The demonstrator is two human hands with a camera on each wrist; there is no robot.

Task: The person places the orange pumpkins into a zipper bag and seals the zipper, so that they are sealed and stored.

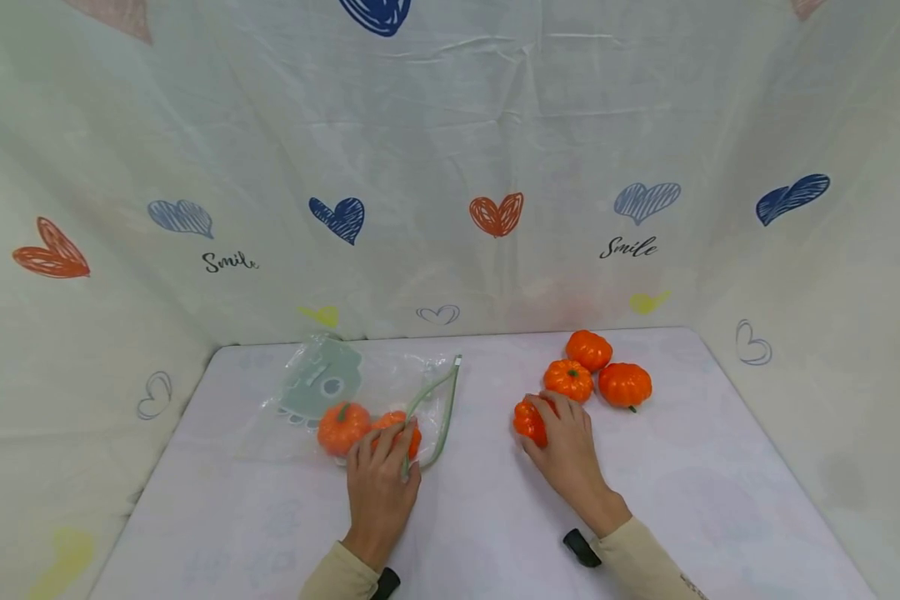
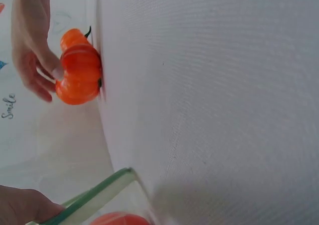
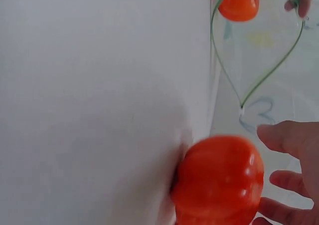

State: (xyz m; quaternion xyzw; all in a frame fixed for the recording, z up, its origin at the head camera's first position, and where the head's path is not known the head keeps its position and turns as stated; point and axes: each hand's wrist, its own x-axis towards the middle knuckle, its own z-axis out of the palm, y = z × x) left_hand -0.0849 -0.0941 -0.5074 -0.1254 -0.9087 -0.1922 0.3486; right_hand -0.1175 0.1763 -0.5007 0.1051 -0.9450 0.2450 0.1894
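Note:
A clear zip bag [image 1: 300, 446] with a green-edged mouth lies on the left side of the table, two small orange pumpkins inside, one of them a pumpkin [image 1: 343, 428] in plain sight. My left hand [image 1: 381, 483] pinches the green rim [image 2: 94, 197] of the mouth, its thumb over the edge in the left wrist view; the other fingertips lie over the second pumpkin. My right hand [image 1: 570, 450] reaches over a loose orange pumpkin [image 1: 529, 423]. In the right wrist view, thumb and fingers spread beside that pumpkin [image 3: 219, 180], with a gap at the thumb.
Three more orange pumpkins sit grouped beyond my right hand: a back one [image 1: 589, 350], a middle one [image 1: 568, 381] and a right one [image 1: 625, 385]. The white table [image 1: 480, 533] ends at a curtain [image 1: 420, 133] printed with hearts.

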